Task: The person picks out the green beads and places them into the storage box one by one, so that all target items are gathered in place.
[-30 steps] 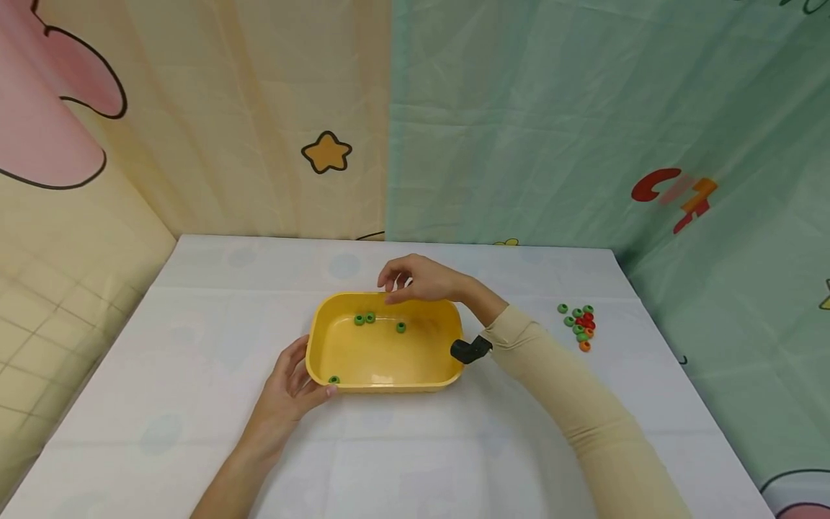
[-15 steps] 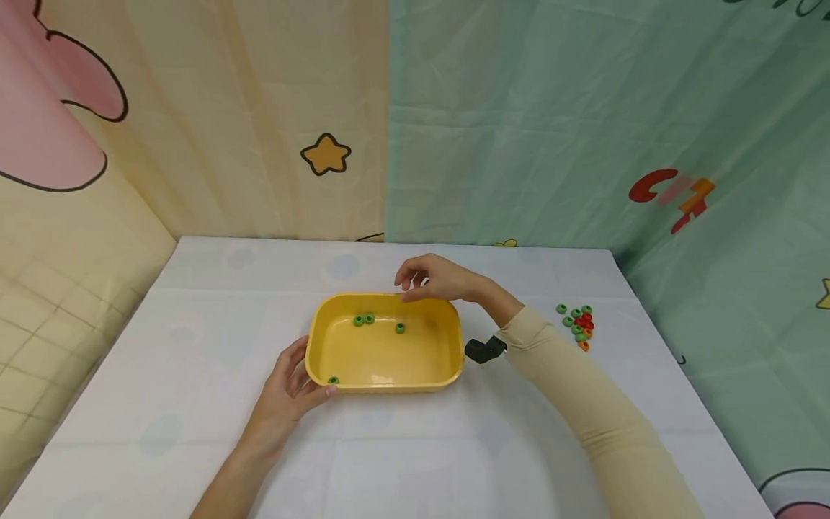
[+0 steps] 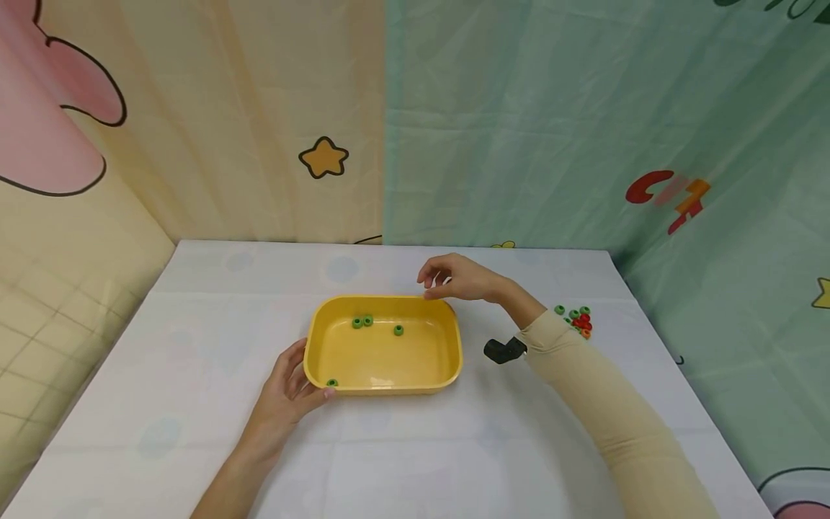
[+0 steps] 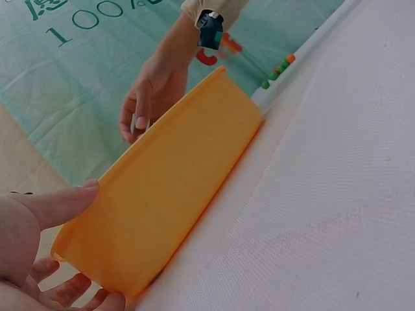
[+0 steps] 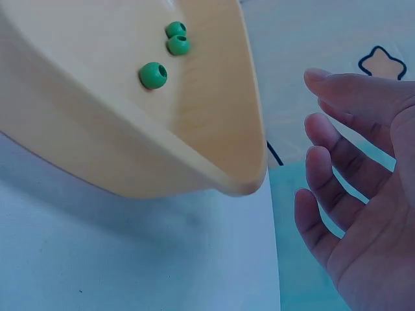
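A yellow plastic tray [image 3: 415, 364] rests on the white-covered table with several green beads [image 3: 398, 330] inside it. At the tray's near-left corner my left hand [image 3: 282, 396] grips it, the thumb [image 4: 68, 202] on the rim and the fingers against the side. My right hand [image 3: 465, 278] hovers by the far-right corner of the tray. Its fingers [image 5: 340, 162] are loosely bent, and nothing shows between them in the right wrist view. To the right on the table lies a small group of green, red and orange beads [image 3: 583, 317], partly hidden by the right sleeve.
A black device [image 3: 504, 351] is strapped at the right wrist, beside the beige sleeve [image 3: 603, 404]. Printed curtains [image 3: 506, 130] hang behind the table [image 3: 415, 461] and along both its sides.
My right hand has moved rightward along the tray's far rim to its far-right corner, its sleeve now covering some loose beads. The left hand and the tray stay in place.
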Demonstrator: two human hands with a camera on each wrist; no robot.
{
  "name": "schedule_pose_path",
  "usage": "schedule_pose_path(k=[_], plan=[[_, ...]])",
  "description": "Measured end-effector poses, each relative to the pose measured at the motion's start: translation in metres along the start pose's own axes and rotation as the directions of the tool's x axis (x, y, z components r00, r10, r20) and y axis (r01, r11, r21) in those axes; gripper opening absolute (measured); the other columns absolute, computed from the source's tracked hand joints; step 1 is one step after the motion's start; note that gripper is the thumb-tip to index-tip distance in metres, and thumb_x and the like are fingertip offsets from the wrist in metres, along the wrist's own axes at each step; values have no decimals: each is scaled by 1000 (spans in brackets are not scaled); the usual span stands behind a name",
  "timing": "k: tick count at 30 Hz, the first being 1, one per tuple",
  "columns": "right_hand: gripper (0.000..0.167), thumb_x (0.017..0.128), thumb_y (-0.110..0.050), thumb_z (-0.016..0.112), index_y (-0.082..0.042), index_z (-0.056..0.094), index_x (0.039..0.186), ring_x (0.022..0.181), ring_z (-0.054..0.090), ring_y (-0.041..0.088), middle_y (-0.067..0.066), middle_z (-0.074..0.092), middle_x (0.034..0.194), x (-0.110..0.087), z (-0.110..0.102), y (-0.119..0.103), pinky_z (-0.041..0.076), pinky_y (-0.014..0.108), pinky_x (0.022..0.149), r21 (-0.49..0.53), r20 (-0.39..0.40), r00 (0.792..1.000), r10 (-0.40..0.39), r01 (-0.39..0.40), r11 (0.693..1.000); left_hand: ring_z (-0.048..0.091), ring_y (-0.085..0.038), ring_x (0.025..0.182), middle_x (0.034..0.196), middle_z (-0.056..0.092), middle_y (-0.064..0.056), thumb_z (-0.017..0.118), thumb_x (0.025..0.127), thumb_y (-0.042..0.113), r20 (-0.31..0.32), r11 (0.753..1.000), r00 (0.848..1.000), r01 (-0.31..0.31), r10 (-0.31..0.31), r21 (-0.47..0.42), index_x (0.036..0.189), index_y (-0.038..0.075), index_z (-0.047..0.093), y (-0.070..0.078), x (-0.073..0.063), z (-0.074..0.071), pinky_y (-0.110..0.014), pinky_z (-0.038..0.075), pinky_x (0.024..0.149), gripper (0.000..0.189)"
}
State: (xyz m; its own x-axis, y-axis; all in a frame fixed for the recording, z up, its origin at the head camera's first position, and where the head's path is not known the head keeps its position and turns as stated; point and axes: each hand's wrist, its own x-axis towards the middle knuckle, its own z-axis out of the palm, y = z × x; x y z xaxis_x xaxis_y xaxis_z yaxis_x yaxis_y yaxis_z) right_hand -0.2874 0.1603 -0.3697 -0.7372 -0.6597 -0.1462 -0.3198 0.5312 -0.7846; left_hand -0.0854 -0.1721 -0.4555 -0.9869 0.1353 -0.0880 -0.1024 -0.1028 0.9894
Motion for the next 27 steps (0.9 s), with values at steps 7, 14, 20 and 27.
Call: schedule_pose_path(k=[7, 14, 20, 27], plan=[[23, 96, -14, 76, -7, 68, 117, 100, 59, 26, 7, 64, 106, -12, -11, 12, 56, 35, 88, -5, -36, 999, 19, -19, 1000, 32, -31, 147, 163, 27, -6, 78, 90, 0, -2, 1000, 1000, 2, -2, -2, 162, 14, 23, 1, 0, 0, -23, 46, 106, 92], [28, 95, -15, 77, -4, 68, 119, 102, 59, 27, 7, 65, 107, -26, -20, 25, 56, 37, 88, -5, -83, 996, 43, -44, 999, 33, -30, 147, 163, 27, -6, 78, 90, 1, 3, 1000, 1000, 5, -5, -9, 162, 14, 22, 0, 0, 1, -23, 46, 106, 92], [31, 95, -17, 78, -2, 68, 120, 101, 59, 27, 7, 65, 106, -36, -28, 36, 56, 37, 88, -17, -120, 991, 60, -63, 998, 33, -30, 147, 163, 27, -5, 78, 90, 0, 0, 1000, 1000, 6, -6, -7, 162, 15, 23, 0, 0, 1, -23, 46, 106, 92], [36, 95, -20, 78, 0, 67, 122, 98, 57, 28, 8, 64, 107, -49, -38, 54, 55, 36, 82, -12, -168, 980, 110, -113, 994, 32, -30, 148, 164, 26, -5, 78, 91, 1, -6, 1000, 1000, 16, -16, 5, 162, 15, 22, 0, 0, 1, -22, 46, 105, 92]])
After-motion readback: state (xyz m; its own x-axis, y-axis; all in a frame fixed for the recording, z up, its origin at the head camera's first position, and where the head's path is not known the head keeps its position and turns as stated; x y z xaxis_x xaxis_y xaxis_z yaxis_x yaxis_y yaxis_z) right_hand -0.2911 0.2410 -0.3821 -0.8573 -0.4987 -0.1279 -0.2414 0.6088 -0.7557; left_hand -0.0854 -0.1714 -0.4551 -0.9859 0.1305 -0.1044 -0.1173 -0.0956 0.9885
